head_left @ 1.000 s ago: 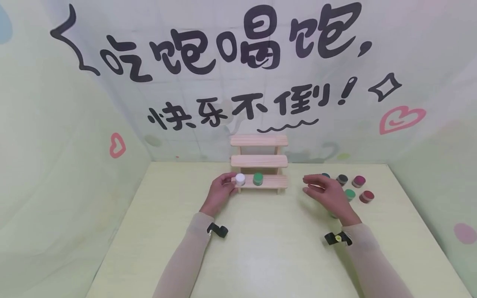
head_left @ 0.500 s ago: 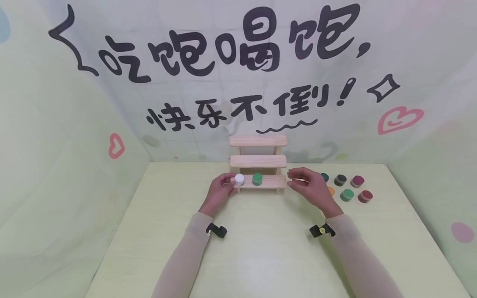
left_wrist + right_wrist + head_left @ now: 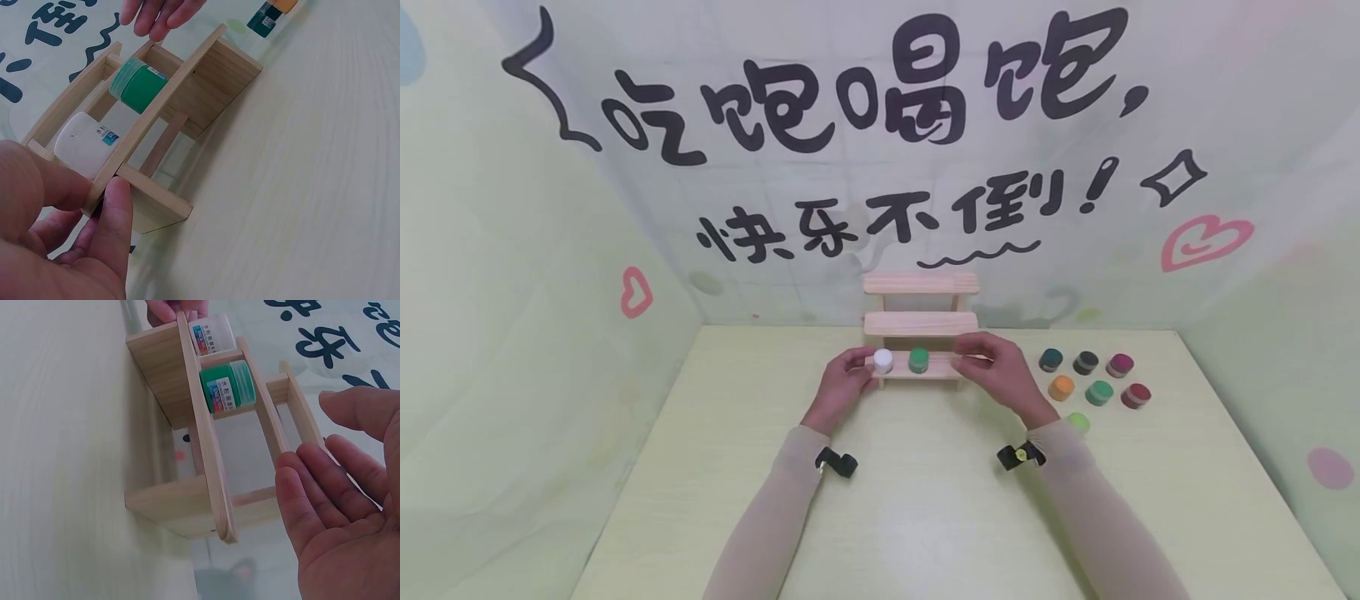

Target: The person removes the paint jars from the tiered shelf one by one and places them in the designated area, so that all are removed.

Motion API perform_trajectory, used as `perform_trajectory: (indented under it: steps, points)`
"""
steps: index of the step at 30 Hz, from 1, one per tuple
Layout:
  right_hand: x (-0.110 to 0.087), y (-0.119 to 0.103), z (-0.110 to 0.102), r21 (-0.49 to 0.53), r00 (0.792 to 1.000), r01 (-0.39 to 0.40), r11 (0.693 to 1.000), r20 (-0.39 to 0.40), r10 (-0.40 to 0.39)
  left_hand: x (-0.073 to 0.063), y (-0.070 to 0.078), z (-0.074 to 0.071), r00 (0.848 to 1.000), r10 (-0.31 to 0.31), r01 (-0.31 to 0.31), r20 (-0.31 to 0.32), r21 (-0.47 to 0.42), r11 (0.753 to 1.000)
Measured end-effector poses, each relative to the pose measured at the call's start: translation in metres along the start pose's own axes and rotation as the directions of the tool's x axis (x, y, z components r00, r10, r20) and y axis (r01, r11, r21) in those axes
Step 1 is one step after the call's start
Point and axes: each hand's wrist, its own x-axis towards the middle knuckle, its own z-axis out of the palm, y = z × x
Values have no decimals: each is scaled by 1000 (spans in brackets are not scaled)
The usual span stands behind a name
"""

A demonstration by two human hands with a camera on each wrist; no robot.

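Note:
A three-tier wooden display stand (image 3: 921, 323) stands against the back wall. On its lowest step, a white paint jar (image 3: 883, 361) sits at the left end, with a green paint jar (image 3: 918, 360) beside it. My left hand (image 3: 838, 390) pinches the left end of that step; in the left wrist view its thumb and fingers close round the board (image 3: 142, 136), right by the white jar. My right hand (image 3: 1000, 372) is at the step's right end, holding nothing. In the right wrist view this hand (image 3: 350, 506) has loosely extended fingers beside the stand (image 3: 215, 469).
Several paint jars stand on the table right of the stand: dark teal (image 3: 1051, 360), black (image 3: 1086, 362), magenta (image 3: 1120, 365), orange (image 3: 1062, 387), green (image 3: 1099, 392), dark red (image 3: 1136, 396) and light green (image 3: 1078, 422), partly behind the right sleeve. A printed cloth (image 3: 790, 183) hangs behind.
My right hand has moved left from beside the loose jars to the right end of the lowest step, uncovering the jars behind it. The left hand keeps its hold on the stand.

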Motion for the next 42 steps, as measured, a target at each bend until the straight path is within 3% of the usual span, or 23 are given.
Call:
perform_trajectory:
  steps: [29, 42]
  points:
    - [19, 9, 45, -10, 996, -67, 998, 51, 67, 1, 2, 1, 1000, -4, 4, -3, 16, 1000]
    - [28, 8, 52, -218, 994, -24, 976, 101, 47, 1, 1, 2, 1000, -5, 5, -13, 4, 1000]
